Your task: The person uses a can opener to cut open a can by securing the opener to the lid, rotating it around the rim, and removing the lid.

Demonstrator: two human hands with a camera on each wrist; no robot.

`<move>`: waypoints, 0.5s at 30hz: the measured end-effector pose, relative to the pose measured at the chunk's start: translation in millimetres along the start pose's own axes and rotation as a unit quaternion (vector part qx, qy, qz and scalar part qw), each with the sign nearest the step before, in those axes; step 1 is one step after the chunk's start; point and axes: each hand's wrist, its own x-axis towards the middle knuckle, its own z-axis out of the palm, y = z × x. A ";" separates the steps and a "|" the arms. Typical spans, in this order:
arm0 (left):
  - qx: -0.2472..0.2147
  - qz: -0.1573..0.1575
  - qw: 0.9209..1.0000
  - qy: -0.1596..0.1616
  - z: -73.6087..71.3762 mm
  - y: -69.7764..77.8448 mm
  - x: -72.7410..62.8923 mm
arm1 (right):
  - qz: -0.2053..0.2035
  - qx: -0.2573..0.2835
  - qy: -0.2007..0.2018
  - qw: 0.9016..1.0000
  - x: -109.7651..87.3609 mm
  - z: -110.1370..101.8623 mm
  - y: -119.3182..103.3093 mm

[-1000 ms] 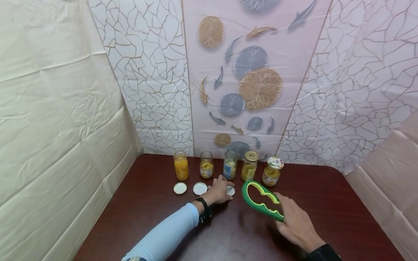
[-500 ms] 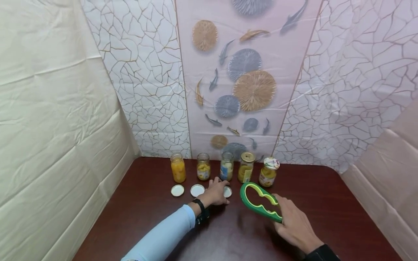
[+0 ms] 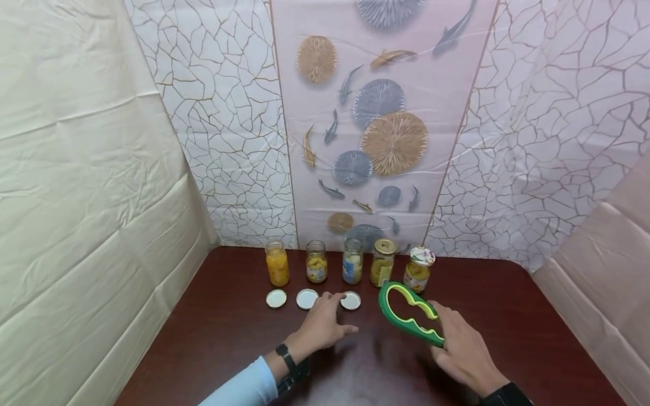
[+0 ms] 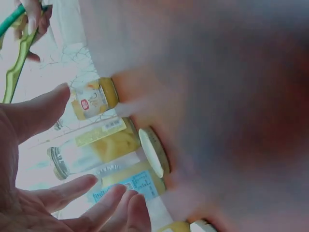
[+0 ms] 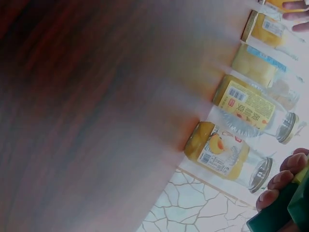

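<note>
My left hand (image 3: 321, 326) hovers over the table with thumb and fingers spread and nothing between them. Just beyond its fingertips a jar lid (image 3: 350, 300) lies white side up. My right hand (image 3: 463, 348) grips the handle end of a green jar opener (image 3: 388, 307), whose yellow-green inner edge is scalloped. The opener is held in front of two closed jars: one with a gold lid (image 3: 384, 262) and one with a white printed lid (image 3: 419, 269). In the right wrist view, curled fingertips (image 5: 282, 176) show on the green handle.
Three uncapped jars stand left of the closed ones: an orange-filled jar (image 3: 277, 264), a yellow fruit jar (image 3: 316, 262) and a blue-labelled jar (image 3: 352, 261). Two more lids, a left lid (image 3: 276, 299) and a middle lid (image 3: 306, 299), lie before them. Patterned cloth (image 3: 244, 141) hangs behind the table.
My left hand has drawn back from the third lid toward me, leaving it lying in front of the blue-labelled jar. The right hand holds the opener in nearly the same place.
</note>
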 end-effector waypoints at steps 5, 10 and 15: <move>-0.035 0.002 0.999 0.010 0.9 -1.4 -15.3 | -0.020 0.002 0.020 1.000 2.5 -1.2 -3.0; -0.019 0.007 1.000 0.023 10.5 -2.1 -18.5 | -0.027 -0.001 0.029 0.999 3.2 -1.3 -4.7; 0.022 0.021 0.999 0.031 20.3 -1.2 -19.3 | -0.019 -0.010 0.027 0.999 6.8 -1.3 -4.7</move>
